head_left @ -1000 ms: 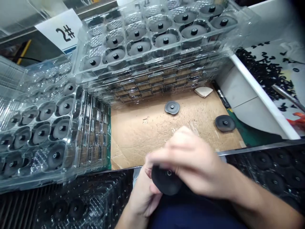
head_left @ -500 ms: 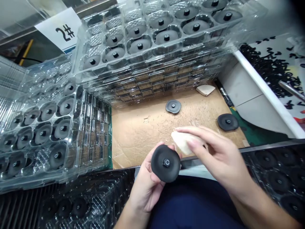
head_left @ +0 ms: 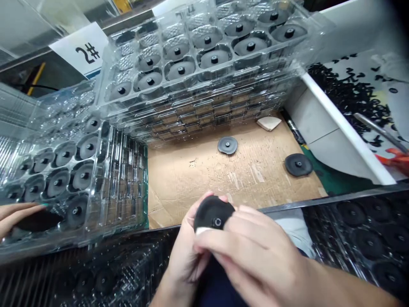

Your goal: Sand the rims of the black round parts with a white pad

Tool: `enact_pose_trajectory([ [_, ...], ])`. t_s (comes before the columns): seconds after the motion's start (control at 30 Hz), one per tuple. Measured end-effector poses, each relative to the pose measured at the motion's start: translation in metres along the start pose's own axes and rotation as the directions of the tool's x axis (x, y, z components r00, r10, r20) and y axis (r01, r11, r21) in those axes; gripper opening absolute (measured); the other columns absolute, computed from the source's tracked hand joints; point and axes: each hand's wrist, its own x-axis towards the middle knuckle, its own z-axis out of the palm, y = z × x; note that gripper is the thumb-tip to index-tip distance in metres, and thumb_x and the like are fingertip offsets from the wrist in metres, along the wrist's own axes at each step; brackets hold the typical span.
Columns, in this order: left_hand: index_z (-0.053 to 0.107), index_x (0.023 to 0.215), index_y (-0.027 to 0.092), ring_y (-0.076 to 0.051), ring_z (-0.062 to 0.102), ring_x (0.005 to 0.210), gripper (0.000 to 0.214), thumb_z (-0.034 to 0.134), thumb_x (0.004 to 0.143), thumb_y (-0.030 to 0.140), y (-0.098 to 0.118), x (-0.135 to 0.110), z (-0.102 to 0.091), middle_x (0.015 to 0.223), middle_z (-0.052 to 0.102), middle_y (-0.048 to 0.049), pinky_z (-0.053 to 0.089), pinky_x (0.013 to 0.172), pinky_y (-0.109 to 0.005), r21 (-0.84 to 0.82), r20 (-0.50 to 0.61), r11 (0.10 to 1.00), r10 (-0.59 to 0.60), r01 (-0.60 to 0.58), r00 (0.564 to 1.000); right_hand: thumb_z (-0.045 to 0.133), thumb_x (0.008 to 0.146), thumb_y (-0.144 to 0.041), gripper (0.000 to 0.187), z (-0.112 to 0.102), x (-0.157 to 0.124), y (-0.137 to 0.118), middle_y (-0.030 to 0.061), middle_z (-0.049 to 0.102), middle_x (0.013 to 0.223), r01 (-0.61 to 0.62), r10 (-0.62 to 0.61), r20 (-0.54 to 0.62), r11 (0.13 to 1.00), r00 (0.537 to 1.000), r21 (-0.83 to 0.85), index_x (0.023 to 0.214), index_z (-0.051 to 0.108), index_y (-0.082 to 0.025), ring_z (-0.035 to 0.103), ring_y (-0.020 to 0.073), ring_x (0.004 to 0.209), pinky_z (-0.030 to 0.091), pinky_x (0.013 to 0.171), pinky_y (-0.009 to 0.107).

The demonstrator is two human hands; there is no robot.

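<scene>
My left hand (head_left: pixel 187 245) is closed around the edge of a black rubber disc (head_left: pixel 209 211) with a small round stub at its middle. The disc is tilted above my lap. Over its near side lies my right hand (head_left: pixel 255 247), fingers bent around a white sponge (head_left: pixel 202 230), of which only a small edge shows against the disc. Two more such parts lie on the cardboard: a grey-black disc (head_left: pixel 228 146) near the middle and a darker disc (head_left: pixel 298 165) to the right. A second pale wedge-shaped sponge (head_left: pixel 269 123) rests at the far right corner.
Stacked clear plastic trays (head_left: pixel 179 96) filled with discs stand behind; another stack (head_left: pixel 96 204) is at the left. A co-worker's hand (head_left: pixel 15 215) holds a dark disc (head_left: pixel 41 219) over it. Small black pieces (head_left: pixel 345 94) and a red-handled tool (head_left: pixel 393 160) lie right.
My right hand has brought the sponge down and left onto the disc, which has tilted in my left hand. A co-worker's hand with a disc has come in at the left.
</scene>
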Motion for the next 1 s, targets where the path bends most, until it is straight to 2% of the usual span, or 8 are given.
enact_pose_trajectory([
  [0.1,0.070,0.097,0.027,-0.018,0.066,0.089,0.059,0.090,0.041,0.026,0.001,0.002,-0.003,0.099,0.071,0.0003,0.051,0.081,-0.024,-0.080,0.051,0.997,0.015,-0.011,0.999,0.044,0.087,-0.008,0.025,-0.015,-0.015,0.008,0.0037,0.067,0.079,-0.138,0.139,0.051,0.990,0.989,-0.032,0.102,0.062,-0.016,0.059,0.0155,0.067,0.048,0.063,0.030],
  [0.23,0.070,0.100,0.026,-0.014,0.066,0.089,0.058,0.088,0.045,0.027,-0.003,0.002,0.002,0.099,0.072,-0.0009,0.050,0.080,-0.018,-0.101,0.095,0.995,0.001,0.008,0.996,0.048,0.090,-0.014,0.026,-0.027,-0.024,0.023,0.0023,0.068,0.093,-0.312,0.309,-0.111,0.950,0.945,-0.016,0.110,0.060,-0.023,0.063,0.0161,0.081,0.049,0.070,0.027],
  [0.4,0.067,0.105,0.028,-0.022,0.066,0.099,0.055,0.084,0.054,0.032,-0.002,0.000,0.012,0.111,0.070,-0.0028,0.052,0.085,-0.026,-0.095,0.186,0.994,-0.035,0.053,0.982,0.051,0.092,-0.026,0.025,-0.019,-0.039,0.043,-0.0007,0.066,0.107,-0.467,0.562,-0.243,0.810,0.791,0.355,0.117,0.056,-0.030,0.065,0.0128,0.085,0.052,0.068,0.019],
  [0.57,0.067,0.108,0.026,-0.024,0.066,0.101,0.052,0.082,0.059,0.031,-0.005,0.006,0.012,0.112,0.070,-0.0031,0.053,0.085,-0.027,-0.114,0.208,0.992,-0.034,0.059,0.978,0.054,0.090,-0.034,0.020,-0.020,-0.057,0.065,0.0004,0.067,0.103,-0.603,0.690,-0.184,0.709,0.700,0.364,0.107,0.062,-0.026,0.065,0.0148,0.082,0.053,0.066,0.021],
  [0.67,0.066,0.109,0.027,-0.023,0.066,0.101,0.050,0.081,0.061,0.027,-0.011,0.011,0.017,0.113,0.070,-0.0023,0.053,0.085,-0.026,-0.106,0.204,0.992,-0.045,0.068,0.978,0.053,0.091,-0.030,0.021,-0.030,-0.052,0.052,-0.0007,0.067,0.105,-0.562,0.620,-0.289,0.784,0.729,0.265,0.110,0.061,-0.029,0.065,0.0151,0.083,0.053,0.067,0.022],
  [0.77,0.067,0.108,0.026,-0.018,0.066,0.099,0.047,0.080,0.063,0.022,-0.018,0.014,0.025,0.112,0.070,-0.0028,0.052,0.085,-0.022,-0.089,0.142,0.996,0.004,0.009,0.990,0.050,0.091,-0.019,0.027,-0.034,-0.034,0.025,0.0033,0.068,0.105,-0.334,0.334,-0.373,0.940,0.866,0.065,0.117,0.058,-0.023,0.063,0.0176,0.088,0.052,0.074,0.027],
  [0.87,0.068,0.106,0.026,-0.021,0.065,0.101,0.047,0.081,0.061,0.024,-0.020,0.015,0.029,0.108,0.071,-0.0022,0.049,0.093,-0.028,-0.059,0.098,0.994,0.097,-0.092,0.990,0.044,0.090,-0.011,0.028,-0.033,-0.021,0.012,0.0077,0.070,0.093,-0.094,0.093,-0.227,0.996,0.969,0.009,0.113,0.059,-0.012,0.063,0.0193,0.080,0.050,0.076,0.033],
  [1.0,0.069,0.103,0.029,-0.019,0.067,0.096,0.047,0.082,0.060,0.018,-0.013,0.019,0.028,0.106,0.072,0.0008,0.053,0.085,-0.023,-0.034,0.061,0.984,0.175,-0.173,0.983,0.047,0.089,-0.011,0.023,-0.040,-0.030,0.031,0.0009,0.070,0.088,-0.239,0.240,0.002,0.965,0.971,0.106,0.102,0.065,-0.019,0.063,0.0152,0.076,0.050,0.071,0.028],
])
